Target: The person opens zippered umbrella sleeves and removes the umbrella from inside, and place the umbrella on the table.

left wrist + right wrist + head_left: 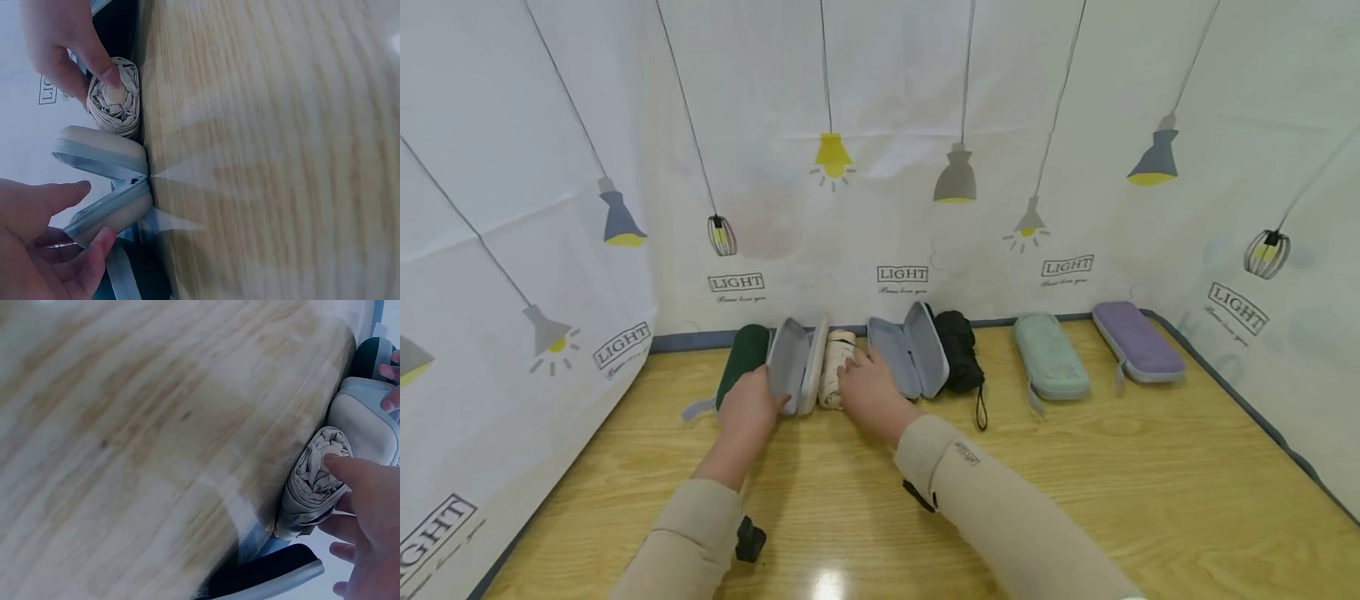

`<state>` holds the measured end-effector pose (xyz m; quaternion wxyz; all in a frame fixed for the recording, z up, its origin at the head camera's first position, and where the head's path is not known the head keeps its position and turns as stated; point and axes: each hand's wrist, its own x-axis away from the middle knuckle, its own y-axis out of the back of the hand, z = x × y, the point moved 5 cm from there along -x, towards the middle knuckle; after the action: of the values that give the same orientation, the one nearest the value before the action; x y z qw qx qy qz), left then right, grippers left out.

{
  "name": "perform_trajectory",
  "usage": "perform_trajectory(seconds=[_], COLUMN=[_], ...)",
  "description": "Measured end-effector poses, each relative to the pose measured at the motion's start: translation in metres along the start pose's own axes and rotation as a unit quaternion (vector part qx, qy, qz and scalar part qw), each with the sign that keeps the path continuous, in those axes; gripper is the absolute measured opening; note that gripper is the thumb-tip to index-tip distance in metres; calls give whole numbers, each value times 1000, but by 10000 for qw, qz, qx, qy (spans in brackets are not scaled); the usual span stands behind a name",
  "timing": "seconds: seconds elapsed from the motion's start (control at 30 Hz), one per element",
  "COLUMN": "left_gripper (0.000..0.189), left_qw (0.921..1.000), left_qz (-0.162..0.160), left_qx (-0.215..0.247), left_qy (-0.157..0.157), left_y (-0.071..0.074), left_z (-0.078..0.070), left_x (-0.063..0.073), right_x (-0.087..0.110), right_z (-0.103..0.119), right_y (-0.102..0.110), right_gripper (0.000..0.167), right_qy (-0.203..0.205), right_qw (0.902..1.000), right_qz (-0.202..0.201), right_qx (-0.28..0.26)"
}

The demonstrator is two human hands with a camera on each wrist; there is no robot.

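Observation:
My left hand (pixel 748 404) grips the left half of an open off-white zip case (pixel 788 362) with a grey-blue lining. Its thumb lies on the inner side and its fingers on the outer shell, seen in the left wrist view. Just right of that case, a folded beige umbrella (pixel 832 379) lies with its end facing me. The right hand (pixel 874 392) holds this umbrella, thumb on the rolled end (pixel 317 465) and fingers along its side. A closed dark green case (pixel 743 354) lies left of the left hand.
Right of the right hand stands another open case (pixel 928 350), dark outside, against a folded black umbrella (pixel 958 354). A closed mint case (pixel 1051 358) and a purple one (pixel 1138 342) lie farther right. A printed cloth wall (pixel 880 225) rises behind the wooden table (pixel 1075 475).

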<state>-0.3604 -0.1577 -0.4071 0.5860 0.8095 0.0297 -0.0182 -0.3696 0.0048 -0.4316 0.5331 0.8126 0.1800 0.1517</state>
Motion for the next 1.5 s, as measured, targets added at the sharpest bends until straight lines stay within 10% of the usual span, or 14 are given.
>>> perform_trajectory(seconds=[0.5,0.97,1.5], left_gripper=[50,64,56], left_qw=[9990,9927,9933], left_qz=[-9,374,727], left_qx=[192,-328,-232], left_qy=[392,1095,870], left_y=[22,15,20], left_z=[27,58,73], left_x=[4,-10,-9], right_x=[29,72,105], right_z=[-7,-9,-6], right_y=[10,18,7], right_gripper=[45,32,21], right_qy=[311,638,964], right_qw=[9963,9887,9781], right_qz=[-665,-1265,-1621], right_qx=[-444,-491,-882])
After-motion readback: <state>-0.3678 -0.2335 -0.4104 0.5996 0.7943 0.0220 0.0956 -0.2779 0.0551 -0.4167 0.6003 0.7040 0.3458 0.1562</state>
